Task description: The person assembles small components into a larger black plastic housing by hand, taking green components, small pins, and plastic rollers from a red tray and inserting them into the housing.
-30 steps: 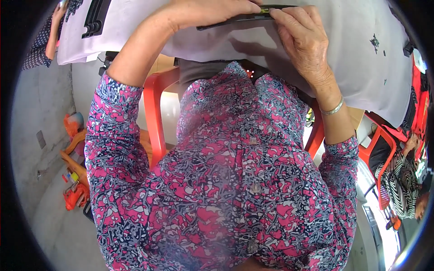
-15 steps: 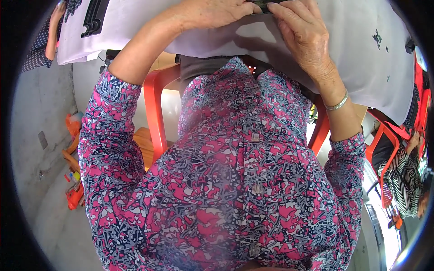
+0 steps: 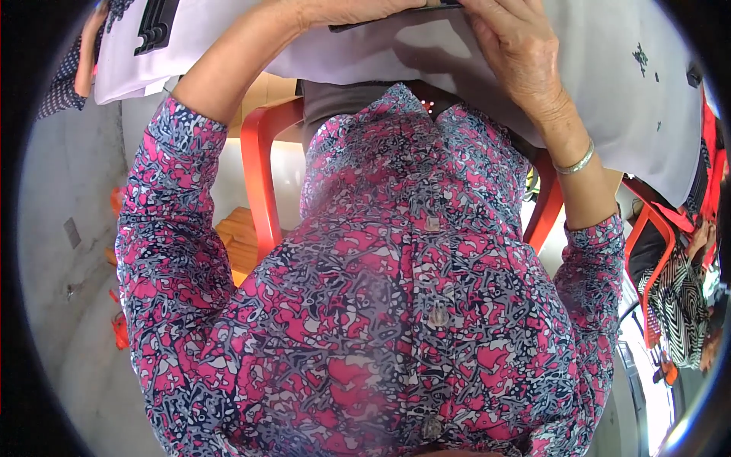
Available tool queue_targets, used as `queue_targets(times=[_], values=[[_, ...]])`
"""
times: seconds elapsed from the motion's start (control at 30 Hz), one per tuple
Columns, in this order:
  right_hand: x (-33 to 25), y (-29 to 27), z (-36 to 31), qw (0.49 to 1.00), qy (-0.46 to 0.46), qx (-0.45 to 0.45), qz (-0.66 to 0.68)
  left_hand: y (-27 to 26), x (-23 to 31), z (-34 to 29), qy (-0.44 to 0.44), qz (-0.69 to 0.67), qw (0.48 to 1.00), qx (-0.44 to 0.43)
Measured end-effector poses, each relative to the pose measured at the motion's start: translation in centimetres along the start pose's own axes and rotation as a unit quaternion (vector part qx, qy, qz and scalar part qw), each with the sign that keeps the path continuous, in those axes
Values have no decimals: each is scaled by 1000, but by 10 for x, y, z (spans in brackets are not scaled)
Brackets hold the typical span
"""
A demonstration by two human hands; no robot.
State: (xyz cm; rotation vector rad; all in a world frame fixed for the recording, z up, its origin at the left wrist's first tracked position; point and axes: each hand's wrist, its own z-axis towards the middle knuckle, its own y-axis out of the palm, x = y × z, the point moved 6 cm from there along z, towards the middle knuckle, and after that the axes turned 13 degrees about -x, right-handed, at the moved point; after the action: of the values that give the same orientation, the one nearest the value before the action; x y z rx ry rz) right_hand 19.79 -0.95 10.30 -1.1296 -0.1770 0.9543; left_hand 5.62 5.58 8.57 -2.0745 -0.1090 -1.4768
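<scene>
Both of my hands are at the top edge of the view, over a table with a pale cloth (image 3: 594,84). My left hand (image 3: 354,11) lies along a thin, dark, flat strip (image 3: 381,19), its fingers partly cut off by the frame. The strip's far end reaches the fingertips of my right hand (image 3: 518,49), which is curled and closed at it. The strip's upper side is mostly hidden by my hands and the frame edge, so its exact kind cannot be told. A silvery bracelet (image 3: 576,160) circles my right wrist.
A stack of long black parts (image 3: 156,29) lies on the cloth at the left. Small dark bits (image 3: 640,58) are scattered at the right. Another person's arm (image 3: 87,57) shows at far left. I sit in a red chair (image 3: 263,167); another red chair (image 3: 659,266) stands at right.
My left hand has slid left and slightly up, and more of the dark strip shows beneath it. The right hand has shifted a little to the right and down.
</scene>
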Motion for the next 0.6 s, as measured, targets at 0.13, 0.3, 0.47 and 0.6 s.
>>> queue_targets(times=[0.13,0.3,0.47,0.6], values=[[-2,1,0,1000,5,0,-19,0,2,0,19,76,997,30],[-3,0,-1,999,17,-14,-45,-2,8,1,17,160,985,55],[-3,3,5,998,32,-25,-55,-1,0,0,72,209,973,69],[11,9,2,992,-26,86,89,-9,1,3,83,167,980,68]])
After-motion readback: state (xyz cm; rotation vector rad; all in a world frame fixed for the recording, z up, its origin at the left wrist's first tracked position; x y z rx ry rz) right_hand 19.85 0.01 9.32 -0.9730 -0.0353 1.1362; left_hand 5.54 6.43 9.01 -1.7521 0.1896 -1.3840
